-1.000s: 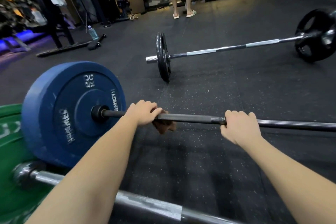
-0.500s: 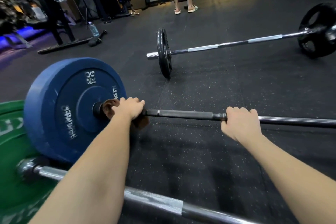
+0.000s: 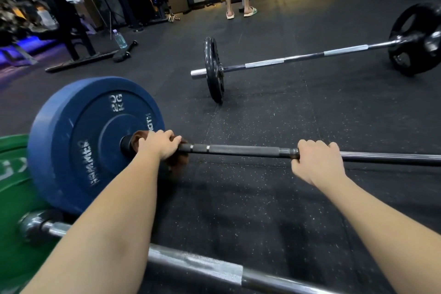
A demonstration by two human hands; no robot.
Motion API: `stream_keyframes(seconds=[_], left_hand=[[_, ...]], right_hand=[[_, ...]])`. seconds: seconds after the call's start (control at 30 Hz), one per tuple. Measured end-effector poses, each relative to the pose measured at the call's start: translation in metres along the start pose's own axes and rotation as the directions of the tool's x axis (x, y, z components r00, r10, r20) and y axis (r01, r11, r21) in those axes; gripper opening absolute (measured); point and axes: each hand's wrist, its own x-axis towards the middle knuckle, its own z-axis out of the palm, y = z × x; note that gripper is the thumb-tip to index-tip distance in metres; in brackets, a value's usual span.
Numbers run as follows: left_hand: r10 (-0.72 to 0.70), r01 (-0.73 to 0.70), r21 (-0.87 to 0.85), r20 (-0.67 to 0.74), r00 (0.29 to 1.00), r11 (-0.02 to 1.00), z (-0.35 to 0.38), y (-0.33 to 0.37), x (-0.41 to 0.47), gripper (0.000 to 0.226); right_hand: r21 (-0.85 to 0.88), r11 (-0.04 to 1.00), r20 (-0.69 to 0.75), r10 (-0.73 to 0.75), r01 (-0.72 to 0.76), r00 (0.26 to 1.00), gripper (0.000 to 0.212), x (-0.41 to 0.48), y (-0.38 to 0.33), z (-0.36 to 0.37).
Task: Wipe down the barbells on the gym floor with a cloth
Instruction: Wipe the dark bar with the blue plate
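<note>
A dark barbell shaft runs left to right across the floor, with a blue 20 kg plate on its left end. My left hand grips a brown cloth wrapped round the shaft, right beside the blue plate's hub. My right hand grips the bare shaft further right. A second barbell with black plates lies further away. A third, silvery barbell with a green plate lies nearest to me, partly hidden by my forearms.
Black speckled rubber flooring lies all round. A person in sandals stands at the back. A water bottle and a small dumbbell sit by a rack base at the back left.
My left hand has slid the cloth leftward along the shaft, from about mid-left up to the blue plate's hub. My right hand has kept its grip in place.
</note>
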Motion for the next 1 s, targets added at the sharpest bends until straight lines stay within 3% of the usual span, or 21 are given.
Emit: stream_keyframes(seconds=[0.1, 0.37, 0.57, 0.8, 1.0], left_hand=[[-0.057, 0.057, -0.003, 0.014, 0.998, 0.998, -0.001, -0.008, 0.002, 0.055], [-0.054, 0.057, -0.028, 0.084, 0.995, 0.998, -0.009, 0.008, 0.009, 0.032], [0.223, -0.224, -0.058, -0.008, 0.975, 0.973, 0.000, 0.054, -0.006, 0.023], [0.327, -0.327, -0.097, -0.011, 0.945, 0.940, -0.005, 0.055, -0.008, 0.024], [0.070, -0.072, -0.046, -0.039, 0.997, 0.996, -0.003, 0.009, 0.003, 0.034]], right_hand=[[-0.017, 1.000, -0.006, -0.007, 0.007, 1.000, 0.020, -0.001, 0.000, 0.000], [-0.027, 1.000, 0.001, 0.005, -0.005, 1.000, 0.019, 0.000, -0.001, 0.002], [-0.022, 1.000, -0.005, 0.017, -0.017, 1.000, 0.018, 0.001, -0.003, 0.001], [-0.001, 1.000, 0.043, -0.011, 0.011, 0.999, 0.020, 0.003, 0.001, -0.004], [-0.005, 1.000, 0.038, 0.010, -0.010, 0.999, 0.019, 0.001, -0.001, -0.003]])
